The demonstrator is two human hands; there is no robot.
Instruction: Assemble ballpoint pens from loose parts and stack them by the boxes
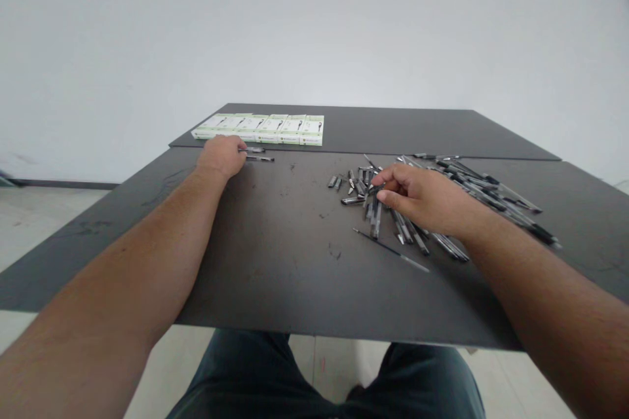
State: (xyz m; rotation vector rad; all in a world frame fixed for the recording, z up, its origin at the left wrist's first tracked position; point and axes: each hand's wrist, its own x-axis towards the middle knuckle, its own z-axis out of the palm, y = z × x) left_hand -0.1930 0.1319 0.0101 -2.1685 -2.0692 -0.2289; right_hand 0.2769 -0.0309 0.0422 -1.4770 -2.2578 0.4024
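My left hand reaches to the far left of the table, its fingers closed at the end of a clear pen; most of the fingertips are hidden behind the hand. A second pen lies just in front, almost parallel to it. Over the loose pile of pen caps and clear pen barrels, my right hand has thumb and forefinger drawn together around a small dark piece, too unclear to name. Nearer to me, a pen refill with a dark tip end lies slantwise.
Several white and green boxes with pen pictures stand in a row at the back left. Right of my right hand, longer dark-ended pens are heaped. The dark table has a seam across its far part and a white wall behind.
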